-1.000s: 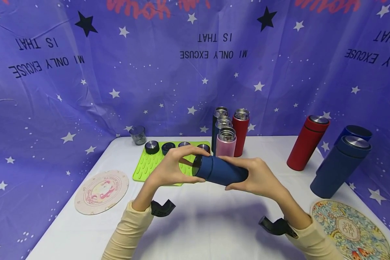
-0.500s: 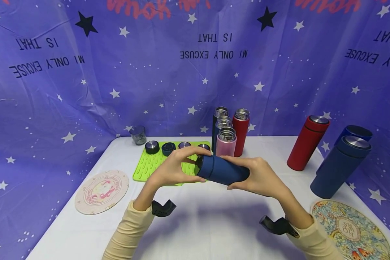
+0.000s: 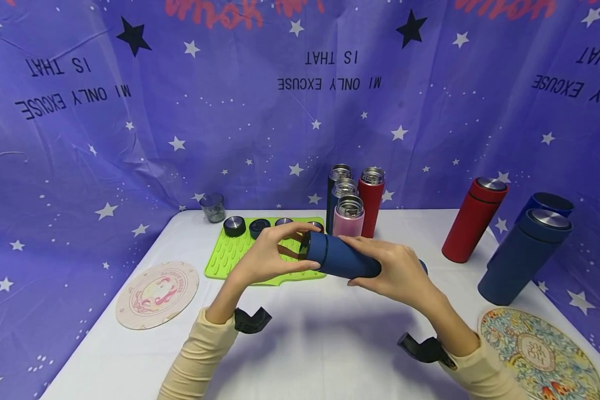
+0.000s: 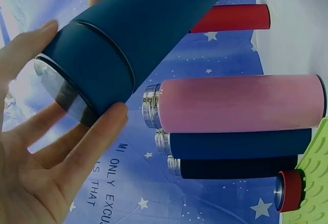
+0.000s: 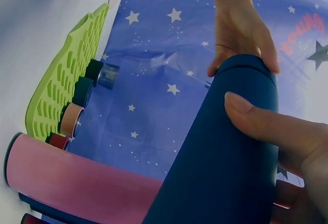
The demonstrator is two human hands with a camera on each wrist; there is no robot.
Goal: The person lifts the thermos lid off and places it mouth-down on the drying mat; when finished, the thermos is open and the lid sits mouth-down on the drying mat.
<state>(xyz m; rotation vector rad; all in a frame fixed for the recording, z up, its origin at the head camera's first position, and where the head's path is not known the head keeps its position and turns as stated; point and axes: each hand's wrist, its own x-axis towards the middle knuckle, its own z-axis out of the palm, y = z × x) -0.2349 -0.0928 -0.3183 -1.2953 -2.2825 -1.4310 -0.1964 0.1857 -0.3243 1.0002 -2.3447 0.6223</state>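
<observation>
Near dial centre, tilted blue bottle (image 3: 352,259): left hand (image 3: 264,256) pinches lid (image 4: 95,65) at nine o'clock, right hand (image 3: 399,271) grips bottle toward three.

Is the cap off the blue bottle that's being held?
No, the left wrist view shows the cap on the blue bottle, gripped by the left hand.

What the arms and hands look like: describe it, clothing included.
The left sleeve and right sleeve are cream-coloured and wrinkled. A bent black left fitting and a similar right fitting jut out near their ends. The left hand and right hand wear no gloves; no cables show.
</observation>
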